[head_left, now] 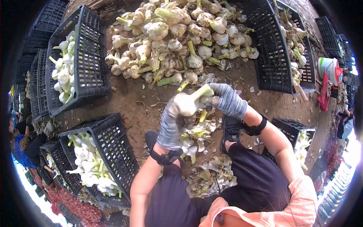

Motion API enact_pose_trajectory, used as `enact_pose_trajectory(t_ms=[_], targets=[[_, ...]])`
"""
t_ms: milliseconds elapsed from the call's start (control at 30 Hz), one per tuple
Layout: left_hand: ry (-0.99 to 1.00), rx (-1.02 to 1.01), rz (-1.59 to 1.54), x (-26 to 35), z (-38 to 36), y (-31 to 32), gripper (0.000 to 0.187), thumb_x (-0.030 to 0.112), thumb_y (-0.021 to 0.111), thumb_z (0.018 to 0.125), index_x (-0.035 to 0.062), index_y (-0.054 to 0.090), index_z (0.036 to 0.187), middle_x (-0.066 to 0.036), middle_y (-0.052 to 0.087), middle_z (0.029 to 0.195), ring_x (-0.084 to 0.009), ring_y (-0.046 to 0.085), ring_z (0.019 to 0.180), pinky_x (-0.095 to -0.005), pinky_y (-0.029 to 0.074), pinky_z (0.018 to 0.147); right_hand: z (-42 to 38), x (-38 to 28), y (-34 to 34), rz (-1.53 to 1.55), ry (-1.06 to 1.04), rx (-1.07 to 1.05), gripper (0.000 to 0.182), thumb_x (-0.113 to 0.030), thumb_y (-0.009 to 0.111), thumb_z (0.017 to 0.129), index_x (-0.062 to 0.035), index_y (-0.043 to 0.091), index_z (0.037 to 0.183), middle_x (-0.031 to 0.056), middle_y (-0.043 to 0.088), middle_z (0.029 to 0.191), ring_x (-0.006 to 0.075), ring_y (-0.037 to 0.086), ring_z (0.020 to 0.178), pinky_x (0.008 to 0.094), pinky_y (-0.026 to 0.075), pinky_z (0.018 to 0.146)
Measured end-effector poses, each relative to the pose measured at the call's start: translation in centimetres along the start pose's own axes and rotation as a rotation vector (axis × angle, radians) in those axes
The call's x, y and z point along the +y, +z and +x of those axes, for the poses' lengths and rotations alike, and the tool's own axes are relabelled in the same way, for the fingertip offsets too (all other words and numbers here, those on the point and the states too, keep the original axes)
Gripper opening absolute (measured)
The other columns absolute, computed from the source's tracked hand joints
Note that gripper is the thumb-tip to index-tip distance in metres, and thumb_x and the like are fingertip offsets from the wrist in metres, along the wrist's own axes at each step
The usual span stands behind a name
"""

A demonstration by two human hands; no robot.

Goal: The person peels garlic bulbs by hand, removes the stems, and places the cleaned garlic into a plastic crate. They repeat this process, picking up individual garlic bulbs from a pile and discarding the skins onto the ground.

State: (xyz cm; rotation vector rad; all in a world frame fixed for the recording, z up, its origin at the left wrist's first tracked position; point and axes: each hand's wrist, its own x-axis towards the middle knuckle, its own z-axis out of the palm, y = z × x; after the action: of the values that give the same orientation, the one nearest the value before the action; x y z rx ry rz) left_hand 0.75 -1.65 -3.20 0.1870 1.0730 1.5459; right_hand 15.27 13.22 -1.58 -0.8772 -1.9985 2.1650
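A pale garlic bulb [185, 104] with a thick cut stem is held up in front of me, its stem pointing up and to the right. My left hand [168, 125], in a grey glove and slightly blurred, is closed around the bulb's left side. On the other side my right hand [230, 101], gloved too, has its fingers closed at the stem and the bulb's right edge. Just beyond both hands lies a large heap of soil-stained garlic [174, 41]. Below them, stripped skins and stem pieces [200, 132] litter the ground between my feet.
Black crates of cleaner white garlic stand at the upper left [92, 56] and lower left [115, 147]. Another crate [270, 45] is at the upper right, and one [285, 126] beside my right leg. A white bucket [328, 70] stands farther right. Other people [24, 145] are at the edges.
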Motion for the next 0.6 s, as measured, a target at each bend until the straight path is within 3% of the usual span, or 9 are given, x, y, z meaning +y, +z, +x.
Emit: enact_pose_trajectory(t_ms=[67, 100, 200, 233, 267, 333, 367, 467, 600], targets=[[-0.433, -0.208, -0.469, 0.1, 1.0, -2.4, 0.056, 0.055, 0.057, 0.081, 0.0033, 0.056, 0.104, -0.009, 0.063, 0.089, -0.0162, 0.059, 0.071, -0.0267, 0.05, 0.065, -0.4, 0.4, 0.6, 0.081, 0.022, -0.064, 0.024, -0.011, 0.06, 0.083, -0.0011, 0.059, 0.105, 0.0051, 0.065, 0.09, 0.0094, 0.057, 0.084, 0.0266, 0.048, 0.077], [-0.546, -0.091, -0.389, 0.6, 1.1, -2.0, 0.057, 0.06, 0.046, 0.084, 0.0044, 0.058, 0.093, -0.01, 0.063, 0.079, -0.0147, 0.053, 0.049, -0.0236, 0.044, 0.041, -0.6, 0.2, 1.0, -0.014, -0.071, -0.075, 0.026, -0.011, 0.062, 0.08, -0.0026, 0.059, 0.105, 0.0042, 0.065, 0.087, 0.0091, 0.057, 0.082, 0.0269, 0.048, 0.074], [-0.802, -0.075, -0.46, -2.4, 2.8, -4.1, 0.044, 0.051, 0.044, 0.089, 0.0098, 0.057, 0.098, -0.004, 0.059, 0.064, -0.0082, 0.047, 0.038, -0.0192, 0.03, 0.027, -0.5, 0.6, 1.4, -0.314, -0.339, -0.119, 0.026, -0.016, 0.062, 0.081, -0.0008, 0.058, 0.102, 0.009, 0.058, 0.096, 0.0187, 0.056, 0.092, 0.0323, 0.045, 0.082], [-0.9, -0.572, -0.755, -1.3, 2.6, -5.1, 0.049, 0.05, 0.044, 0.09, 0.0038, 0.059, 0.094, -0.006, 0.06, 0.076, -0.0093, 0.054, 0.06, -0.0225, 0.045, 0.053, -0.8, 0.5, 1.4, -0.314, -0.339, -0.12, 0.026, -0.016, 0.062, 0.081, -0.0008, 0.058, 0.102, 0.009, 0.058, 0.096, 0.0187, 0.056, 0.092, 0.0323, 0.045, 0.082], [-0.9, -0.572, -0.755, -0.5, 2.3, -3.8, 0.049, 0.05, 0.044, 0.09, 0.0038, 0.059, 0.094, -0.006, 0.06, 0.076, -0.0093, 0.054, 0.06, -0.0225, 0.045, 0.053, -1.1, -0.3, 1.6, -0.195, -0.23, -0.072, 0.028, -0.016, 0.062, 0.081, -0.0002, 0.058, 0.103, 0.0108, 0.055, 0.101, 0.022, 0.054, 0.097, 0.0327, 0.043, 0.085], [-0.125, 0.232, 0.284, 0.2, 1.2, -0.7, 0.044, 0.046, 0.045, 0.091, 0.0047, 0.059, 0.099, -0.002, 0.056, 0.076, -0.0053, 0.051, 0.067, -0.0216, 0.042, 0.06, -1.3, -0.7, 1.7, -0.079, -0.123, -0.024, 0.029, -0.017, 0.061, 0.082, 0.0004, 0.057, 0.104, 0.0125, 0.052, 0.106, 0.0252, 0.052, 0.102, 0.033, 0.041, 0.088], [0.075, 0.363, 0.492, 1.0, 0.3, 0.0, 0.044, 0.043, 0.045, 0.092, 0.0037, 0.058, 0.105, -0.001, 0.057, 0.081, -0.0062, 0.052, 0.071, -0.0219, 0.042, 0.062, -1.3, -0.4, 1.7, -0.094, -0.142, 0.029, 0.029, -0.017, 0.06, 0.082, 0.0007, 0.057, 0.105, 0.0129, 0.051, 0.109, 0.0257, 0.052, 0.104, 0.0326, 0.04, 0.09], [0.661, 0.18, 0.918, 2.4, -0.6, 1.6, 0.038, 0.026, 0.067, 0.08, 0.0017, 0.058, 0.108, -0.005, 0.056, 0.098, -0.0154, 0.055, 0.087, -0.0275, 0.045, 0.078, -1.2, 0.2, 1.9, -0.105, -0.164, 0.074, 0.035, -0.018, 0.058, 0.083, 0.0016, 0.054, 0.112, 0.0135, 0.049, 0.115, 0.0247, 0.05, 0.108, 0.0319, 0.038, 0.094], [0.366, 0.121, 0.992, 2.8, -0.4, 2.4, 0.034, 0.017, 0.075, 0.073, 0.0001, 0.059, 0.097, -0.007, 0.057, 0.1, -0.0162, 0.056, 0.089, -0.0287, 0.047, 0.079, -1.5, -0.2, 2.6, 0.092, -0.118, 0.085, 0.039, -0.015, 0.057, 0.083, 0.003, 0.049, 0.117, 0.0118, 0.054, 0.111, 0.0182, 0.052, 0.104, 0.0302, 0.041, 0.091]])
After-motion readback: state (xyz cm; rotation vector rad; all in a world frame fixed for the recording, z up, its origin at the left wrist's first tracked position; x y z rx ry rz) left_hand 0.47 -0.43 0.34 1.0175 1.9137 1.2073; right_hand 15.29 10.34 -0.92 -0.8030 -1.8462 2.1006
